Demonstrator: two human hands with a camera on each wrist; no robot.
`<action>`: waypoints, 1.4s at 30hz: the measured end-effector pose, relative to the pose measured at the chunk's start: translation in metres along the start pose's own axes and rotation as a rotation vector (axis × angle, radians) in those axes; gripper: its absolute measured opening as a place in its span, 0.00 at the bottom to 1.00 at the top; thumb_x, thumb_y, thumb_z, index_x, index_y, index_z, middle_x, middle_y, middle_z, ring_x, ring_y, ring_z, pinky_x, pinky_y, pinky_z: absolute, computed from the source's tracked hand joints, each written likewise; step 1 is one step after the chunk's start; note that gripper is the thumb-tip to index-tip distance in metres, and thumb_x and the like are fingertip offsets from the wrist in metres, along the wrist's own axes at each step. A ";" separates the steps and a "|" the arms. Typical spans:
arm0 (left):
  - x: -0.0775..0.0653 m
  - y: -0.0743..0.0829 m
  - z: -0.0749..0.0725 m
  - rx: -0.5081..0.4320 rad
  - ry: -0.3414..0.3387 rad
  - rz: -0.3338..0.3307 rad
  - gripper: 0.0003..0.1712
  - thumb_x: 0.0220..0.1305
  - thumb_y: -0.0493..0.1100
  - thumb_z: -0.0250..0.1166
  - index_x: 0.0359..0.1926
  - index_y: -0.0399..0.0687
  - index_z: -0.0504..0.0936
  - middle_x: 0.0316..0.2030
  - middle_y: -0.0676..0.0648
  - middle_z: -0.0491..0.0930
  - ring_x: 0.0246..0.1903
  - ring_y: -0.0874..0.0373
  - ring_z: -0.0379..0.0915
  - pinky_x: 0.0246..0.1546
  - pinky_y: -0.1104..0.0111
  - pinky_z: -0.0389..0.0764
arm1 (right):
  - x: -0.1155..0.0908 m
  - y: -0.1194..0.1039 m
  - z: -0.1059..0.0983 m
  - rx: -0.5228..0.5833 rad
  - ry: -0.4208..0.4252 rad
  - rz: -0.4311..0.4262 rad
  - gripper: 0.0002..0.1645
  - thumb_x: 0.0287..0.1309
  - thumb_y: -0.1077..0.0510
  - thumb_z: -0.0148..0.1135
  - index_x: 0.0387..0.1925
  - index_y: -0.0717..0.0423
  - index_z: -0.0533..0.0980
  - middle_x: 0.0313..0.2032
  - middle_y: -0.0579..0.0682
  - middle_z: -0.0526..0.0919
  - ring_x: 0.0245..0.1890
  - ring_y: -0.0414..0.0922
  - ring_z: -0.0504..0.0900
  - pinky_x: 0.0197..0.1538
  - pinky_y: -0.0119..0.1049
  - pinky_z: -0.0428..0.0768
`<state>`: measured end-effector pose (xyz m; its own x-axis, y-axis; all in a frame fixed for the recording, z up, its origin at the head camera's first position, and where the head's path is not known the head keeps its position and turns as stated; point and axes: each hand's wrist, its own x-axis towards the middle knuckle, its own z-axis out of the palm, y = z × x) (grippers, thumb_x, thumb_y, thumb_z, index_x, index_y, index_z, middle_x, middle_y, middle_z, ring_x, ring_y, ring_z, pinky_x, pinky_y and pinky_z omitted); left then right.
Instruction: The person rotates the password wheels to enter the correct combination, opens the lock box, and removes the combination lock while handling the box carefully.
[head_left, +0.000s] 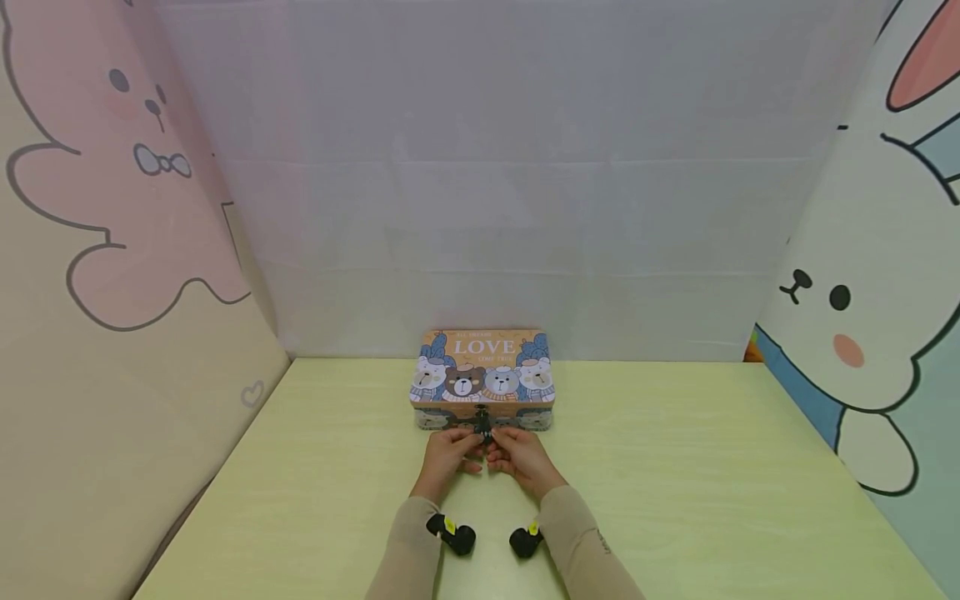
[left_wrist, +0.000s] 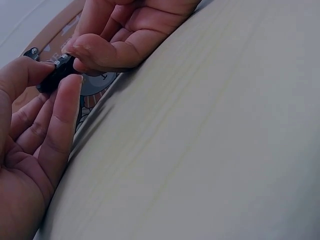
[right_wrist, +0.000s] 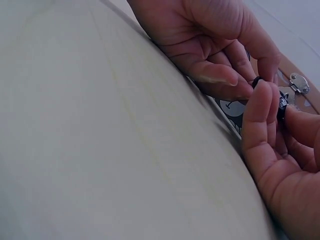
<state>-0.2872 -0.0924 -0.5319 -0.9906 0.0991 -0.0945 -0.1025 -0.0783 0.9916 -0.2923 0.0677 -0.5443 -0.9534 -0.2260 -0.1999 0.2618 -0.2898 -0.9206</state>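
A small black padlock (head_left: pixel 483 427) with pale marks along its side is at the front clasp of a tin box (head_left: pixel 482 367), whose lid is down and printed with bears and the word LOVE. From the left, my left hand (head_left: pixel 444 461) pinches the padlock between thumb and fingers. My right hand (head_left: pixel 522 458) grips it from the other side, fingertips close to those of the left. The left wrist view shows the dark padlock body (left_wrist: pixel 56 72) between both hands. Fingers cover much of it in the right wrist view, where the silver metal clasp (right_wrist: pixel 299 83) shows just beyond.
The box stands on a pale yellow-green table (head_left: pixel 675 467), near its back edge. Behind rises a white cloth backdrop (head_left: pixel 525 208). Cartoon-printed panels flank the table, a pink figure (head_left: pixel 150 217) left and a white rabbit (head_left: pixel 847 333) right. Black wrist cameras (head_left: pixel 459 537) sit by the sleeves.
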 end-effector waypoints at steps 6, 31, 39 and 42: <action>0.007 -0.010 0.000 0.011 0.031 -0.008 0.13 0.66 0.33 0.64 0.44 0.22 0.81 0.25 0.47 0.83 0.23 0.61 0.80 0.21 0.69 0.85 | 0.000 0.000 0.000 -0.002 0.002 -0.007 0.12 0.75 0.63 0.49 0.45 0.71 0.74 0.27 0.50 0.76 0.25 0.38 0.78 0.31 0.29 0.84; 0.003 -0.001 0.003 0.033 0.047 -0.012 0.13 0.66 0.34 0.63 0.41 0.22 0.83 0.26 0.46 0.83 0.23 0.60 0.79 0.21 0.68 0.86 | -0.001 -0.001 0.000 0.002 0.003 -0.004 0.12 0.74 0.62 0.51 0.45 0.70 0.75 0.27 0.51 0.77 0.25 0.38 0.78 0.31 0.30 0.84; 0.006 -0.008 0.001 -0.001 0.044 -0.007 0.17 0.63 0.33 0.63 0.49 0.22 0.78 0.27 0.46 0.83 0.25 0.60 0.80 0.21 0.69 0.86 | -0.001 -0.001 0.000 0.005 0.005 -0.001 0.11 0.74 0.62 0.52 0.44 0.69 0.76 0.27 0.51 0.77 0.25 0.38 0.78 0.31 0.30 0.84; 0.006 -0.008 0.001 -0.018 0.034 -0.018 0.19 0.62 0.33 0.64 0.52 0.23 0.77 0.27 0.48 0.83 0.25 0.60 0.79 0.21 0.69 0.85 | -0.002 -0.001 0.000 0.003 0.001 0.000 0.11 0.74 0.62 0.52 0.44 0.69 0.76 0.27 0.51 0.77 0.25 0.38 0.78 0.31 0.30 0.84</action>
<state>-0.2922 -0.0906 -0.5405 -0.9910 0.0668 -0.1156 -0.1216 -0.0942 0.9881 -0.2905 0.0685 -0.5426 -0.9535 -0.2255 -0.2000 0.2621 -0.2925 -0.9196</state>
